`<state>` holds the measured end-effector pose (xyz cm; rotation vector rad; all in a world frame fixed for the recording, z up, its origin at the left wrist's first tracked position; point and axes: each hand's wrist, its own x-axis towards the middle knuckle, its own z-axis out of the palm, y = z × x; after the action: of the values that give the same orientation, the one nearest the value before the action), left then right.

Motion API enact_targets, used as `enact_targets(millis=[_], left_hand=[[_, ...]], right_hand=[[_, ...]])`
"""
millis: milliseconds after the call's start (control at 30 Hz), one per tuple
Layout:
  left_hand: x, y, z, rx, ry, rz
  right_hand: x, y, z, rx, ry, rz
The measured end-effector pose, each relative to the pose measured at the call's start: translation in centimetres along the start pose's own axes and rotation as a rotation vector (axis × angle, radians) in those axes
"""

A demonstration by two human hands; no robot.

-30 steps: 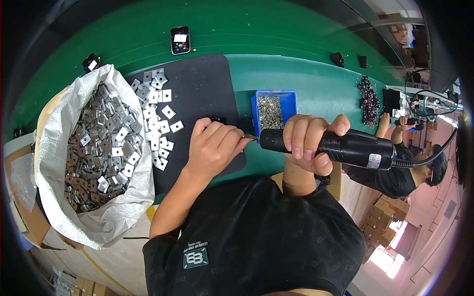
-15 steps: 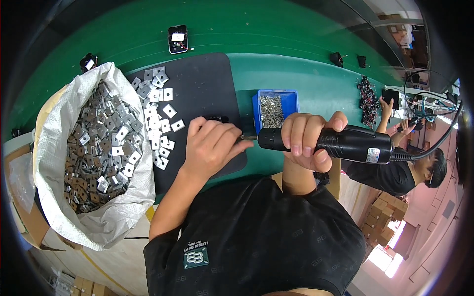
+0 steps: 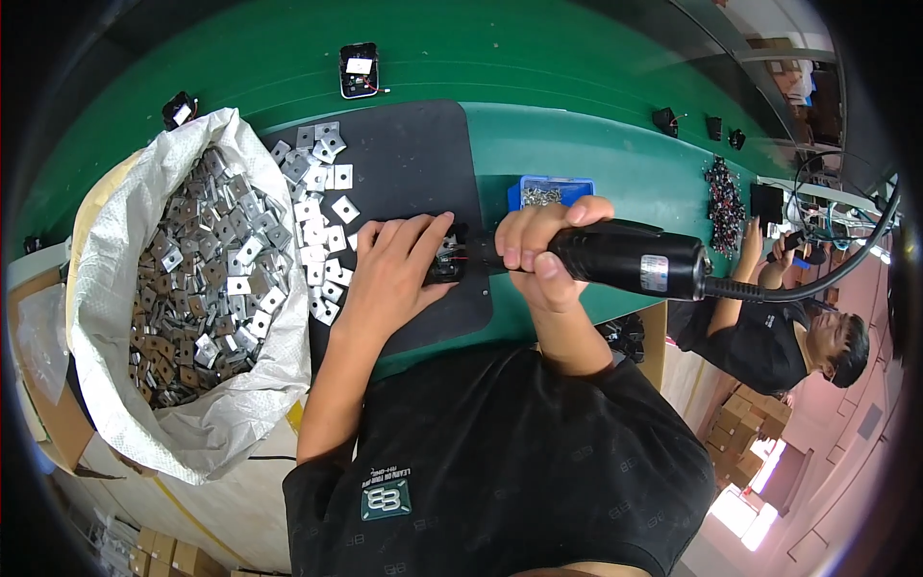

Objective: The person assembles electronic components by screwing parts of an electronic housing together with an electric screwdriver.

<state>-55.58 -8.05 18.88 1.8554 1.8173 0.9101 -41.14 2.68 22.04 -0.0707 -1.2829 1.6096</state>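
My left hand point(image 3: 389, 269) has its fingers and thumb on either side of a small black plastic housing point(image 3: 448, 262) with a bit of red wire in it, holding it on the dark mat point(image 3: 413, 154). Wrapped around the front of a black corded electric screwdriver point(image 3: 630, 258) is my right hand point(image 3: 548, 245). The tool lies nearly level, its tip pointing left at the housing; where the tip meets it is too dark to make out. Left of my left hand, loose square metal plates point(image 3: 343, 209) with centre holes are scattered over the mat.
A white woven sack point(image 3: 106, 385) full of metal plates stands at the left. Beyond my right hand sits a blue bin point(image 3: 580, 191) of small screws. Black housings point(image 3: 360, 69) rest along the green belt. At the right, a co-worker point(image 3: 760, 332) works beside a dark parts pile point(image 3: 725, 207).
My left hand has come down from the screwdriver's tip and now grips the housing on the mat. My right hand has brought the screwdriver left, its tip to the housing.
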Motion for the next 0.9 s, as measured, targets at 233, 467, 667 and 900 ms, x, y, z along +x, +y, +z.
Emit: enact_targets(millis=[233,467,667,900], left_hand=[[0.5,0.2,-0.1,0.003,-0.009,-0.018],[0.7,0.3,-0.1,0.002,-0.010,-0.024],[0.7,0.4,-0.2,0.006,-0.012,-0.032],[0.9,0.2,0.1,0.003,-0.005,-0.034]], right_hand=[[-0.1,0.5,0.0,-0.062,0.001,-0.010],[0.0,0.6,-0.4,-0.053,0.001,-0.013],[0.6,0.0,-0.7,-0.042,0.024,-0.032],[0.8,0.1,-0.5,0.004,0.048,-0.006]])
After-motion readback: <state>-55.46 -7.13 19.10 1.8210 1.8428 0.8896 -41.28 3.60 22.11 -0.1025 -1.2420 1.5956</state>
